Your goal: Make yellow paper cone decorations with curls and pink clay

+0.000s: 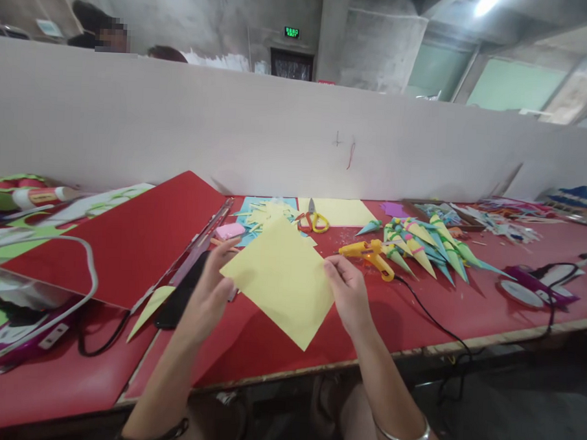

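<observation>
A square yellow paper sheet (285, 284) is held up above the red table, one corner pointing toward me. My right hand (346, 284) pinches its right corner between thumb and fingers. At the left corner is my left hand (215, 291), its fingers apart, the paper's tip between thumb and fingers; whether they press on it I cannot tell. Just right of my right hand lies a yellow glue gun (370, 254). Behind the sheet are scissors with yellow and red handles (315, 221) and a pile of pale yellow paper scraps (269, 214).
Blue and yellow paper cones (433, 245) are heaped at the right, with a black cord crossing to the table edge. A large red board (127, 245), a black phone (183, 299) and a purple device (30, 338) lie left. A white partition (278, 135) stands behind.
</observation>
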A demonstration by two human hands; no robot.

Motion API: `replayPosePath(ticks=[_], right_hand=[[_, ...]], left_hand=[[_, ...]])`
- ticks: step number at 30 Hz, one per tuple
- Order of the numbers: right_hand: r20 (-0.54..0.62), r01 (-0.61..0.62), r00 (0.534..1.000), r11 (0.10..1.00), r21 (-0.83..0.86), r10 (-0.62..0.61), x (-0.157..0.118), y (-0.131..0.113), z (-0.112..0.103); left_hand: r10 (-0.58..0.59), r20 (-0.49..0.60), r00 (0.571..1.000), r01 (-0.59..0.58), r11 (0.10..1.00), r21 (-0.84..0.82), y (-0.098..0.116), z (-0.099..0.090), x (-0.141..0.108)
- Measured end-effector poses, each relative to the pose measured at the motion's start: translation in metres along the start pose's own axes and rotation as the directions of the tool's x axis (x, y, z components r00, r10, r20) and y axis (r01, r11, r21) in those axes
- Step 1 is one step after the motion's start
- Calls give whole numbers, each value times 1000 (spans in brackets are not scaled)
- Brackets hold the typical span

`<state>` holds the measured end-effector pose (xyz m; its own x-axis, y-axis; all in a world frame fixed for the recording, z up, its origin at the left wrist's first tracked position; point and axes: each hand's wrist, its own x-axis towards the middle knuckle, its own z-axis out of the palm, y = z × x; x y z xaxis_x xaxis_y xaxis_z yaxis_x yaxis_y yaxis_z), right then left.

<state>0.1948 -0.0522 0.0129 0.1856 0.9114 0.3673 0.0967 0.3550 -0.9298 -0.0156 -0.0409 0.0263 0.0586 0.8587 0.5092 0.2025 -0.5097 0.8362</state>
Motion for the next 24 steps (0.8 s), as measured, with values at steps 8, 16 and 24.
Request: replayPosePath(ticks=[8, 16, 24], right_hand=[[29, 359, 922, 827, -432, -385, -12, -1, 20], [384, 341, 887, 926, -165, -258, -24, -17, 28], [533, 150, 836, 989, 0, -127, -24, -17, 25]], left_hand=[[-223, 96, 970, 210, 970, 122, 10, 35, -9], [-229, 266, 936, 254, 965, -62, 11, 38, -17], [-155, 299, 942, 205, 968, -143, 19, 33, -12]])
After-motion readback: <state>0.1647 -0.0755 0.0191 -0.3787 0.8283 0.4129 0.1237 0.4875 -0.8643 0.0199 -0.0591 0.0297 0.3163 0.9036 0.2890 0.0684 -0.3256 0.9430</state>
